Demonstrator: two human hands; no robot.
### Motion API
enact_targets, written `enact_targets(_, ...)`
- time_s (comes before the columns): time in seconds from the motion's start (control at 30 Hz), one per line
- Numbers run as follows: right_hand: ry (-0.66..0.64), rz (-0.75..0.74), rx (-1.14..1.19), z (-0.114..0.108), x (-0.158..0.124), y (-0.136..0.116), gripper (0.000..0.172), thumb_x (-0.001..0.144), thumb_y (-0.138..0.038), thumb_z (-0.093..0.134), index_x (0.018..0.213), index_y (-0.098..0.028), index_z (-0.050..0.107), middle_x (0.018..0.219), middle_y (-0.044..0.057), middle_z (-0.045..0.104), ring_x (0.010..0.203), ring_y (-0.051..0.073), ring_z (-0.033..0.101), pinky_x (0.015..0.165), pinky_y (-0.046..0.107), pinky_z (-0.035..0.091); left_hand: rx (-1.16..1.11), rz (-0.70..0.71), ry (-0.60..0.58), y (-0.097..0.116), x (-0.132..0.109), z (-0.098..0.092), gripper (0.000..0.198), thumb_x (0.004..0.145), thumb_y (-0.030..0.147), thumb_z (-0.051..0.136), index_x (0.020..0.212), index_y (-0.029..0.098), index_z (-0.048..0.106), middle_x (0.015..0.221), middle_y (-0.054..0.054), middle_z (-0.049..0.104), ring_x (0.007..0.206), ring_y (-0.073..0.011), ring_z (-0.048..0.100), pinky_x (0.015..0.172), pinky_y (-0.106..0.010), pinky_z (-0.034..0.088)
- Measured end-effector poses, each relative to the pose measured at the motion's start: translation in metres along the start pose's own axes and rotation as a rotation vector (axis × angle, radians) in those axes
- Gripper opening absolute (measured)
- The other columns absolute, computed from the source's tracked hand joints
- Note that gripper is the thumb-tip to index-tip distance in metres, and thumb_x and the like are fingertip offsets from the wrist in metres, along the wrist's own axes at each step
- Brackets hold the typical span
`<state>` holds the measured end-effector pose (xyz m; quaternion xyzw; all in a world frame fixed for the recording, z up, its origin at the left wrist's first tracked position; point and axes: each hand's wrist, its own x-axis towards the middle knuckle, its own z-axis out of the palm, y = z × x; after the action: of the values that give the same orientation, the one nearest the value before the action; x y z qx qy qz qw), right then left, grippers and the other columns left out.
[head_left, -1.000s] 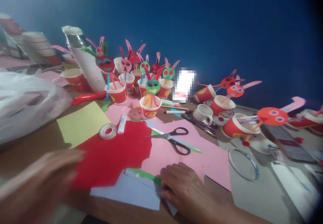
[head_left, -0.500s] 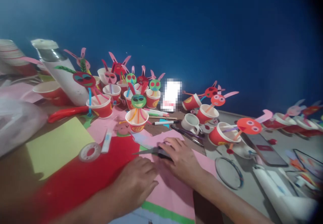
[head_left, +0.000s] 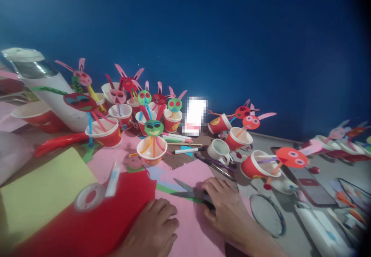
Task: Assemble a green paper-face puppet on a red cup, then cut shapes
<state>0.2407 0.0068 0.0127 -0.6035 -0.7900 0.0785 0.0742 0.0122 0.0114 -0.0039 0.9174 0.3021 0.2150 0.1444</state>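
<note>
I see the bare left hand [head_left: 156,222] low in view, back upward, fingers loosely curled; the bare right hand [head_left: 225,199] sits farther forward, fingers bent, its bare forearm [head_left: 259,238] slanting from lower right.

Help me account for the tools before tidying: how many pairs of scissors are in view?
1: the scissors, held in the right hand with blades open over the pink paper. Others might be hidden.

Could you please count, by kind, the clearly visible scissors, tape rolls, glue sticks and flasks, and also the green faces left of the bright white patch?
Scissors: 1
Tape roll: 1
Glue stick: 1
Flask: 1
Green faces: 3
Total: 7
</note>
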Motion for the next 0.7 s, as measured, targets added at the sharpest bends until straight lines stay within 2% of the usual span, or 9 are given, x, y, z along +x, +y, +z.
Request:
enact_targets(0.1,-0.029,0.067,-0.062,-0.006,-0.006,0.016,0.021,0.070,-0.013,0.055,0.091,-0.015,0.059,0.092,0.008,0.060,0.089,0.025,0.052,0.077,0.038,0.037,-0.011,-0.019,-0.016,0.001,-0.002,-0.001,0.008,0.081,0.016,0.053,0.084,0.021,0.060,0.092,-0.002,0.062,0.087,-0.0186,0.050,0.079,-0.031,0.043)
enact_targets(0.23,-0.047,0.079,-0.134,-0.016,-0.004,0.023,0.021,0.075,-0.019,0.058,0.096,-0.021,0.061,0.094,0.005,0.062,0.091,0.025,0.056,0.076,0.035,0.039,-0.060,0.010,0.009,-0.008,-0.006,0.010,0.007,0.079,0.019,0.056,0.084,0.021,0.060,0.094,-0.003,0.063,0.087,-0.0192,0.050,0.077,-0.031,0.043)
enact_targets(0.3,-0.030,0.058,-0.202,-0.021,0.006,0.022,0.017,0.083,-0.026,0.054,0.097,-0.025,0.063,0.095,0.003,0.064,0.090,0.022,0.058,0.077,0.034,0.040,-0.092,0.031,0.017,-0.013,-0.009,0.018,0.007,0.078,0.021,0.056,0.083,0.021,0.060,0.095,-0.002,0.062,0.087,-0.0195,0.050,0.077,-0.031,0.042)
enact_targets(0.4,0.002,0.092,-0.318,-0.022,0.033,0.018,0.024,0.091,-0.019,0.042,0.092,-0.024,0.066,0.090,0.004,0.067,0.081,0.019,0.062,0.072,0.031,0.040,-0.119,0.016,0.024,-0.017,-0.011,0.025,0.007,0.077,0.020,0.056,0.082,0.021,0.059,0.096,-0.002,0.062,0.088,-0.0196,0.049,0.077,-0.031,0.042)
enact_targets(0.53,-0.021,0.088,-0.381,-0.013,0.069,0.014,0.025,0.089,-0.012,0.044,0.094,-0.021,0.066,0.088,0.007,0.068,0.074,0.019,0.065,0.059,0.028,0.040,-0.130,0.006,0.043,-0.012,-0.009,0.019,0.010,0.073,0.015,0.060,0.081,0.021,0.059,0.094,-0.001,0.062,0.086,-0.0189,0.048,0.073,-0.029,0.041)
enact_targets(0.63,-0.065,0.078,-0.411,-0.010,0.081,0.009,0.024,0.088,-0.008,0.044,0.093,-0.018,0.066,0.084,0.008,0.069,0.070,0.019,0.066,0.053,0.026,0.040,-0.111,-0.059,-0.016,-0.007,-0.008,0.009,0.013,0.073,0.011,0.062,0.081,0.021,0.059,0.097,0.001,0.063,0.089,-0.0188,0.049,0.078,-0.031,0.040)
enact_targets(0.7,-0.107,0.071,-0.424,-0.012,0.083,0.006,0.021,0.088,-0.007,0.046,0.091,-0.015,0.065,0.081,0.008,0.069,0.069,0.018,0.066,0.054,0.026,0.043,-0.109,-0.069,-0.039,-0.004,-0.006,0.005,0.014,0.071,0.011,0.064,0.080,0.021,0.059,0.098,0.001,0.063,0.090,-0.0189,0.049,0.080,-0.031,0.040)
